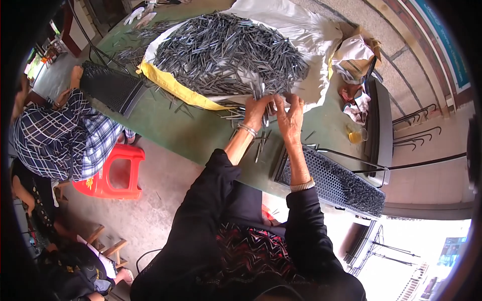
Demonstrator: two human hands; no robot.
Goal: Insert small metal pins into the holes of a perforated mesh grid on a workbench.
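Note:
A large heap of thin dark metallic strips (221, 50) lies on a white sack with a yellow edge (175, 88), spread on a green table. At the heap's near edge my left hand (256, 113) is closed around a small bunch of these strips, which stick up past its fingers. Close beside it, almost touching, my right hand (291, 119) has its fingers drawn together in a pinch; what lies between them is mostly hidden. A few loose strips (261, 145) rest on the table just below my hands.
A perforated black rack (341, 180), dark pieces packed at its right end, sits by my right forearm. Another black rack (113, 88) stands at left, near a person in checked clothes (55, 135) and a red stool (118, 173). A yellow-filled cup (357, 135) stands right.

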